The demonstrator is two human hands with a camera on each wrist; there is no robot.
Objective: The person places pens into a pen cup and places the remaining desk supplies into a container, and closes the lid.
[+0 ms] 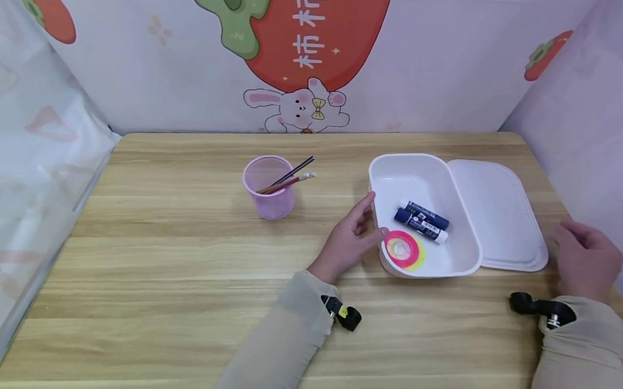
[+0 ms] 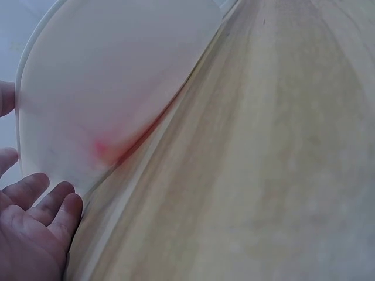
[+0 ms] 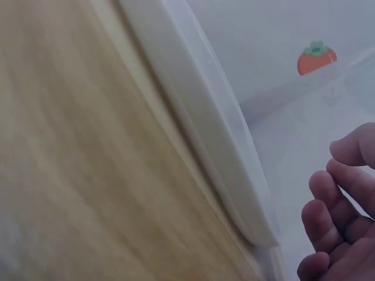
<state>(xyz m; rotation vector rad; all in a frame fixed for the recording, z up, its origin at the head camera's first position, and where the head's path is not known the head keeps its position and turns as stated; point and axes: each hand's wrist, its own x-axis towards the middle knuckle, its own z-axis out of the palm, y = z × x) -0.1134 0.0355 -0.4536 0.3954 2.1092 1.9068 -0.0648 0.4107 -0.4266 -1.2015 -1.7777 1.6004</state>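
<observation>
A white plastic box (image 1: 425, 165) stands on the table, its left wall also showing in the left wrist view. My left hand (image 1: 348, 242) holds that side, thumb at the rim and fingers along the outer wall. Inside lie two dark blue glue sticks (image 1: 424, 218), beside a pink tape roll (image 1: 393, 237) and a yellow tape roll (image 1: 420, 258), partly covered by the pink one. A white lid (image 1: 497, 208) lies against the box's right side. Just right of the lid, my right hand (image 1: 587, 256) has loosely curled fingers with nothing visible in them.
A translucent purple cup (image 1: 272, 205) stands left of the box, with several thin pencils or brushes (image 1: 290, 182) leaning in it. Printed cloth walls (image 1: 442, 64) border the wooden table (image 1: 162, 273) at the back and both sides.
</observation>
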